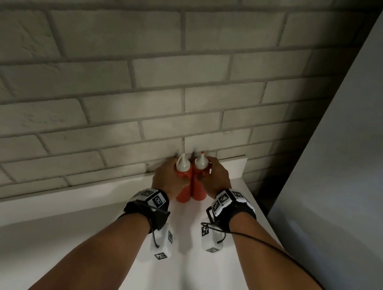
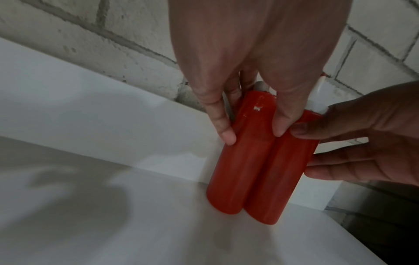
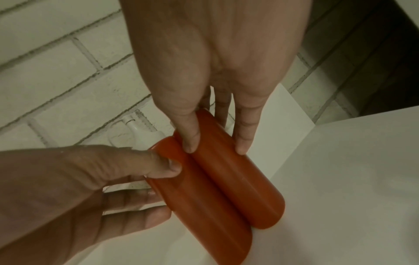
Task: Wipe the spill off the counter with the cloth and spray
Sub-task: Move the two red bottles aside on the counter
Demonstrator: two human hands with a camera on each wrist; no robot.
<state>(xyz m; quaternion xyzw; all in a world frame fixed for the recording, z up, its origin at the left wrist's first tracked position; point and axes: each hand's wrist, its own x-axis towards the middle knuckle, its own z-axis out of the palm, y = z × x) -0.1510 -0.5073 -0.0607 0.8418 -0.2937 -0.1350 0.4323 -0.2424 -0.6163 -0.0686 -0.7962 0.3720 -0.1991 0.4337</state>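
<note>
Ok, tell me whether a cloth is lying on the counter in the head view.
No: the counter carries only two red squeeze bottles by the brick wall, gripped by the left hand and right hand.

Two red squeeze bottles point(image 1: 193, 182) with white nozzle caps point(image 1: 183, 164) stand out at the lower centre of the frame against a white counter point(image 1: 227, 276). Behind them, a wall point(image 1: 99, 55) of pale grey-white bricks runs in a staggered pattern with darker grey mortar lines. Black wristbands point(image 1: 147, 209) carry white blocks printed with black-and-white square markers.
</note>
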